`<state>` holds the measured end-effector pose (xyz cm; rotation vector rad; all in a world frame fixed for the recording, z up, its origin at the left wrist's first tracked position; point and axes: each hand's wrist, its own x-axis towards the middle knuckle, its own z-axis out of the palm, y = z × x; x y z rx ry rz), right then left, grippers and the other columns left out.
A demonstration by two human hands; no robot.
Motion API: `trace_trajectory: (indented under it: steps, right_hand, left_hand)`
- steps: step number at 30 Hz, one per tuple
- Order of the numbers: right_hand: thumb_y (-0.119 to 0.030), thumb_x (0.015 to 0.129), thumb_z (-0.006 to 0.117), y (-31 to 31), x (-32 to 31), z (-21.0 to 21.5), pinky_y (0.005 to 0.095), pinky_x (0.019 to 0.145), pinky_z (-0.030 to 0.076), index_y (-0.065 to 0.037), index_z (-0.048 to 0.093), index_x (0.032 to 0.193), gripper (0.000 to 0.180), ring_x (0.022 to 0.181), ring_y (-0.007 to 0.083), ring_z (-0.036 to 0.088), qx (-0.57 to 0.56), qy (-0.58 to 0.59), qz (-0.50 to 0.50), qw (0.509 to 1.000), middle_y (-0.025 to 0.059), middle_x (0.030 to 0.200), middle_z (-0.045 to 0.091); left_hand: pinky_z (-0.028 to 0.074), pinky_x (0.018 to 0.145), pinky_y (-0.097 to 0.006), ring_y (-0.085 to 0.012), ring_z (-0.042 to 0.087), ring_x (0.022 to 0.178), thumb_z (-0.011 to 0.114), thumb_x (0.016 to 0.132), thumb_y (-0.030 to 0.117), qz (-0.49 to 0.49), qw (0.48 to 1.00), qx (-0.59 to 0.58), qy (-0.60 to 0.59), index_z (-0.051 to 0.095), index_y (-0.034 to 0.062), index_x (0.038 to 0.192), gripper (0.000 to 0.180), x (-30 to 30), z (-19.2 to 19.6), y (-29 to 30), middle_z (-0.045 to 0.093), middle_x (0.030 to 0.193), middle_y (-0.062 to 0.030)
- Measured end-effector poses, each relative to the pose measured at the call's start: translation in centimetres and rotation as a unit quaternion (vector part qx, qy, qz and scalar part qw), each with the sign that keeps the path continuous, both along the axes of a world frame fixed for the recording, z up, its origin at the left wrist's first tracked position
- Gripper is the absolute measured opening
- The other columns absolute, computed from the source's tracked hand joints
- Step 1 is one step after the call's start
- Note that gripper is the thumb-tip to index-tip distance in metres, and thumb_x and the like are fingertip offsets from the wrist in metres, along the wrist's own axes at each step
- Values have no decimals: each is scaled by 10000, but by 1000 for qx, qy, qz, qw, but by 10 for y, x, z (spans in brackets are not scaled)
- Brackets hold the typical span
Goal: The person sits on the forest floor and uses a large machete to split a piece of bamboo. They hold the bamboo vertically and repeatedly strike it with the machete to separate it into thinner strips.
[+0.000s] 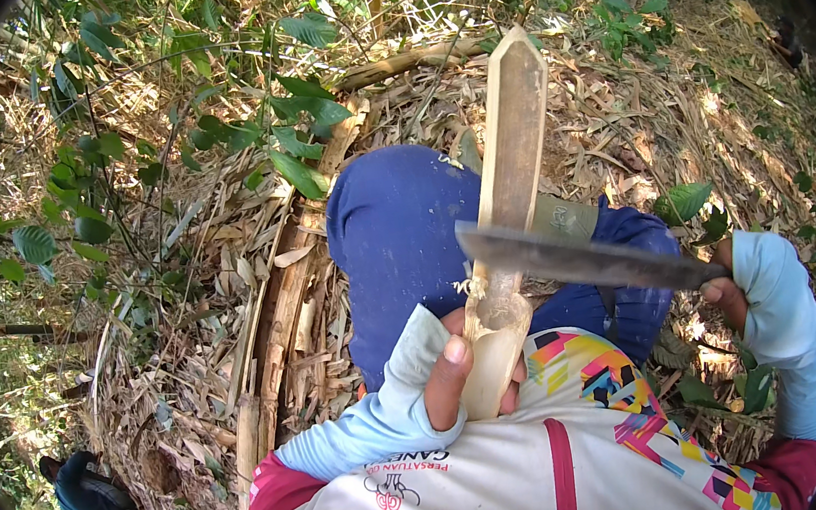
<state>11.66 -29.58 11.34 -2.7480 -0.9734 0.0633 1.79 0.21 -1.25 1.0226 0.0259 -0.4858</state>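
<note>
Outdoors, on ground thick with dry, tan leaf litter (604,117), a seated person's two hands work well apart. The left hand (451,381) is wrapped around the lower end of a long, pale, split-bamboo piece with a pointed tip and bevelled edges (518,162), thumb along one side, fingertips showing at the other. The right hand (725,297) is closed on the far end of a dark grey, long-bladed steel knife (590,259), whose handle is mostly hidden.

The bamboo slants up and away from the body, its base close to the white, bright-patterned shirt front (485,493), its middle above the lap between the legs of dark blue trousers (401,236). The blade crosses it just above the gripped end, near a small curl of pale shavings (472,286); whether steel touches bamboo is impossible to tell.

The piece looks light, stiff and dry, likely to split along the grain rather than bend, with little slip. The thick lower end seems the surest hold, though the left thumb sits near the blade; the bevelled edges may be sharp. Room opens beyond the tip and to the right, while the left knee and a brown, split log (277,340) crowd the left.
</note>
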Motion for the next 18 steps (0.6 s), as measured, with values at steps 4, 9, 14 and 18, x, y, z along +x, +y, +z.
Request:
trace_trajectory:
  steps: [4, 9, 14, 18]
  right_hand:
    - [-173, 819, 749, 3, 0, 10, 404, 498, 341, -27, 520, 731, 285, 536, 341, 424, -29, 59, 14, 998, 131, 621, 433]
    - [-194, 807, 764, 1, -1, -1, 411, 496, 338, -30, 519, 714, 309, 531, 351, 422, 17, -33, -5, 999, 128, 614, 432]
    - [-168, 808, 758, 0, 0, 9, 425, 509, 346, -27, 516, 695, 302, 537, 362, 433, -49, 107, 39, 992, 147, 607, 438]
    - [-184, 804, 762, -1, -2, 2, 419, 506, 352, -35, 523, 696, 302, 531, 363, 441, 4, 54, -14, 998, 136, 603, 444]
  left_hand:
    - [515, 659, -276, -141, 631, 712, 392, 949, 646, 8, 1000, -20, 22, 456, -25, 1298, 758, -2, -3, -1, 616, 892, -88]
    - [514, 657, -275, -139, 630, 708, 385, 960, 628, 0, 1000, 0, -11, 453, -22, 1303, 739, -1, -3, 0, 618, 886, -85]
    - [511, 657, -271, -137, 628, 706, 383, 965, 619, 11, 1000, -4, -1, 458, -21, 1303, 727, 0, 2, -1, 621, 891, -84]
    - [505, 656, -267, -134, 625, 705, 384, 965, 617, 14, 1000, 11, -13, 472, -19, 1286, 718, -2, 1, -2, 623, 893, -83]
